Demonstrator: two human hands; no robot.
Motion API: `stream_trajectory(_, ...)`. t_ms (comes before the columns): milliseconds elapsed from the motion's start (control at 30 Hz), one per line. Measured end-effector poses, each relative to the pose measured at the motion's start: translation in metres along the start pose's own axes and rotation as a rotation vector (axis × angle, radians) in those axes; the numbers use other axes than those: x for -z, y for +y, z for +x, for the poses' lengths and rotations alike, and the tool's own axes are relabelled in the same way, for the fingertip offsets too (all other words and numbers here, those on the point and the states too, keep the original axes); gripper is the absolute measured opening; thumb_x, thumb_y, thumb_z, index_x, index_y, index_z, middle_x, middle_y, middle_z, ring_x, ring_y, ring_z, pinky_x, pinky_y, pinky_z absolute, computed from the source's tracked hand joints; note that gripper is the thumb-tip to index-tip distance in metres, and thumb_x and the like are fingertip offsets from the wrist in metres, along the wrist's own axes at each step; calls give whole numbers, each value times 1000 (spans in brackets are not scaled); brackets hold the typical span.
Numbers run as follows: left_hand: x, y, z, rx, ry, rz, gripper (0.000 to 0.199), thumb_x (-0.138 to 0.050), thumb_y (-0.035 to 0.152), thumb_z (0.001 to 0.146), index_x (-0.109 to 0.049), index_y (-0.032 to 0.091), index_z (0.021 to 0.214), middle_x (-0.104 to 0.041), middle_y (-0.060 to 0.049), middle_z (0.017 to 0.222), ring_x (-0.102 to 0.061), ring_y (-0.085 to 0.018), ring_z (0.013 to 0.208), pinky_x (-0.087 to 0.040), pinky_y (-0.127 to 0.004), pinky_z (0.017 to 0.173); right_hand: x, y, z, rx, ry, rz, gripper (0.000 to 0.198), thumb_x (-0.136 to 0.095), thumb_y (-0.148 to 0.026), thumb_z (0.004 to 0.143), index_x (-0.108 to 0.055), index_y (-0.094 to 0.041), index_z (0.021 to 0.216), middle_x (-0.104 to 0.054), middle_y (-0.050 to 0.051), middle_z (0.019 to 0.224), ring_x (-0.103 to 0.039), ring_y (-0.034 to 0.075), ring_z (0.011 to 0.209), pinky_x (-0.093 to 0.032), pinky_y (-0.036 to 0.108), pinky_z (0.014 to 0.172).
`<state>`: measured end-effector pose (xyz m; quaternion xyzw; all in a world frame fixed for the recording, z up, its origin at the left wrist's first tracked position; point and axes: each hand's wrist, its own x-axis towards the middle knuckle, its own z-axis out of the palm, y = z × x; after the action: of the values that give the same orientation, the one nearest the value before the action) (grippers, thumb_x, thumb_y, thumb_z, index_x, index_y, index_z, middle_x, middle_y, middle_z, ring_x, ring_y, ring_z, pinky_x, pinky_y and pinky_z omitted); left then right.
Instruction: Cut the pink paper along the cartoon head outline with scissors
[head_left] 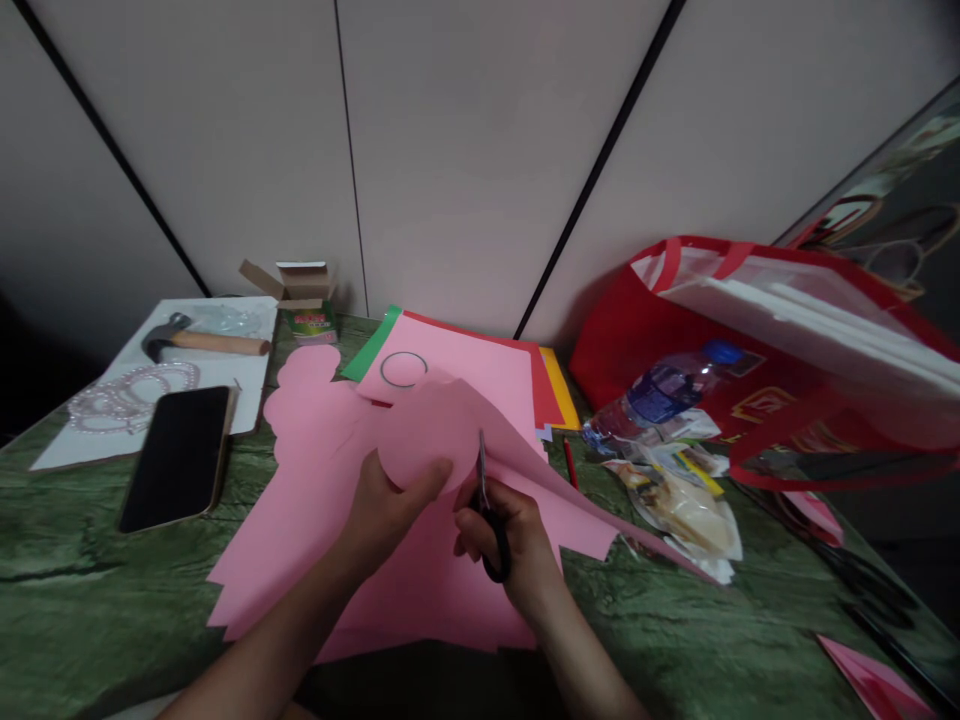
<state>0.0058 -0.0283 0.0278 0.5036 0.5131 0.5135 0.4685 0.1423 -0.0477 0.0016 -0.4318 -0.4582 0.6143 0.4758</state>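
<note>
My left hand (397,505) grips a sheet of pink paper (427,425), thumb on top and the other fingers hidden beneath. The held part has a rounded outline. My right hand (502,530) has its fingers through the black handles of a pair of scissors (482,470), whose blades point away from me at the paper's edge. To the right of the blades a long strip of the pink paper slopes down toward the table. More pink paper (315,510) with a scalloped edge lies under both hands.
A phone (176,455), a hammer (214,342) and clear beads (135,395) lie at left, near a small open box (307,300). Coloured sheets (480,360) lie behind. At right are a red bag (637,330), a water bottle (660,390), a plastic packet (690,510) and a red pencil (571,463).
</note>
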Motion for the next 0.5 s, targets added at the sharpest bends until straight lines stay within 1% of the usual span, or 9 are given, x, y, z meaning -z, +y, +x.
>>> stream_trajectory(133,0,-2,1,3,39,26,18,-63,23,71,-56,16,56,-56,3,51,-54,-11,49,-43,-19,44,-1,-1,0,-24,12,-12,22,-71,-33,65,-56,-18,63,-46,-7,49,-46,8,40,-37,20,39)
stream_trajectory(267,1,-2,2,-1,53,48,17,-63,24,71,-56,16,57,-55,4,51,-53,-10,49,-43,-18,44,-1,-1,0,-31,19,-5,21,-71,-32,64,-55,-18,62,-45,-8,47,-45,8,38,-35,20,37)
stream_trajectory(400,1,-1,2,10,71,69,14,-64,24,70,-58,16,60,-57,3,52,-55,-12,51,-43,-19,44,-1,-1,0,-42,19,-17,23,-71,-35,64,-55,-18,62,-45,-8,46,-46,8,38,-33,20,36)
stream_trajectory(500,1,-2,1,14,72,75,15,-64,27,70,-59,16,61,-60,2,54,-57,-13,52,-44,-21,44,-1,-1,-1,-38,16,-22,25,-71,-38,65,-56,-18,64,-46,-7,46,-47,9,38,-32,20,36)
